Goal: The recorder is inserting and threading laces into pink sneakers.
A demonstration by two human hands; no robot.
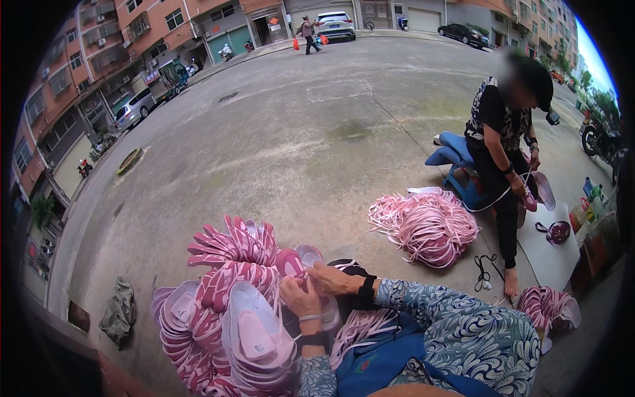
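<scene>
My left hand and my right hand meet in front of me, fingers closed at the edge of a pink shoe upper. What the fingertips do there is too small to make out. To the left of my hands rises a large pile of nested pink and white shoe uppers. Pale insoles show in the nearest shoe upper of that pile. Pink and white laces lie across my lap, over a blue apron.
A bundle of pink laced uppers lies on the concrete ahead to the right. Beyond it a co-worker on a blue stool handles a pink shoe upper. Another bundle lies at the right. A grey-green cloth rests at the left.
</scene>
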